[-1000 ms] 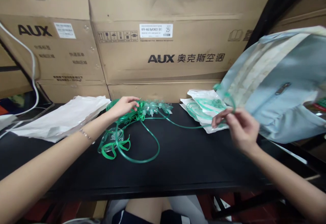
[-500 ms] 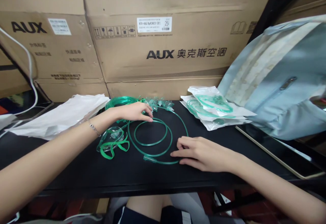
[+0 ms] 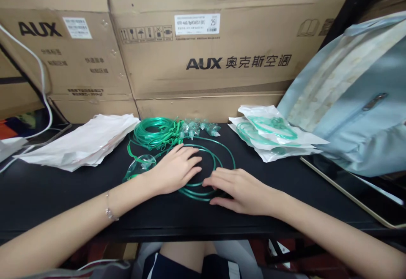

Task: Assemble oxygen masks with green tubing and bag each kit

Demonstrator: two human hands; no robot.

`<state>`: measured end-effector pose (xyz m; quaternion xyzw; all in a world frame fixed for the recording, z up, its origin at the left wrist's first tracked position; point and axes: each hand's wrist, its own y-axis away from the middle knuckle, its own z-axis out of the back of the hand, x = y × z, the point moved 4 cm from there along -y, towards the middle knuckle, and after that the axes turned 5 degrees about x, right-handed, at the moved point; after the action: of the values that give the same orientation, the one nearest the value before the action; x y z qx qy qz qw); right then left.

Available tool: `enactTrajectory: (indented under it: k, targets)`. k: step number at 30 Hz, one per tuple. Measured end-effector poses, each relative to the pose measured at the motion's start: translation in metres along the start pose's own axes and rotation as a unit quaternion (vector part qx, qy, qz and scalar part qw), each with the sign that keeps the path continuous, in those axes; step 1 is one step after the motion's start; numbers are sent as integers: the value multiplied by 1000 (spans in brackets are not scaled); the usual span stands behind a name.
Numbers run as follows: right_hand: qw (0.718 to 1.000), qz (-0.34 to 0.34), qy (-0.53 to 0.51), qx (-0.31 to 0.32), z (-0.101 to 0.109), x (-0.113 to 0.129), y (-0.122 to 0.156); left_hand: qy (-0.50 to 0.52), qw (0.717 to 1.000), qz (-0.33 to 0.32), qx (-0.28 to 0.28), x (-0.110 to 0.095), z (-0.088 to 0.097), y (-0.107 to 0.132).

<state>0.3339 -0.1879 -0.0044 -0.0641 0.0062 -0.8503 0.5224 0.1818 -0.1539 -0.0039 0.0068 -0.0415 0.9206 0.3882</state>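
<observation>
The right hand (image 3: 241, 191) has dropped from beside the blue bag (image 3: 374, 120) to the green tube (image 3: 195, 196), now laid in several loops. The left hand (image 3: 176, 170) has moved from the tubing pile (image 3: 154, 132) to the loops' left side.

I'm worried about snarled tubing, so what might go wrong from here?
The green loops between the left hand and right hand lie loose and might spring wider if let go. They also sit just in front of the coiled green tubing, so the two could tangle. The clear mask lies right by the left wrist, which might nudge it.
</observation>
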Motion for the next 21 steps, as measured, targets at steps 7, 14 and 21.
enactTrajectory:
  k: [7,14,21]
  targets:
    - [998,12,-42,-42,10,-23,-16,70,992,-107,2,-6,12,34]
    - [987,42,-131,81,12,-37,-18,-29,986,-165,4,-9,7,45]
    - [981,-2,-147,127,27,-52,-2,-13,990,-140,24,15,13,48]
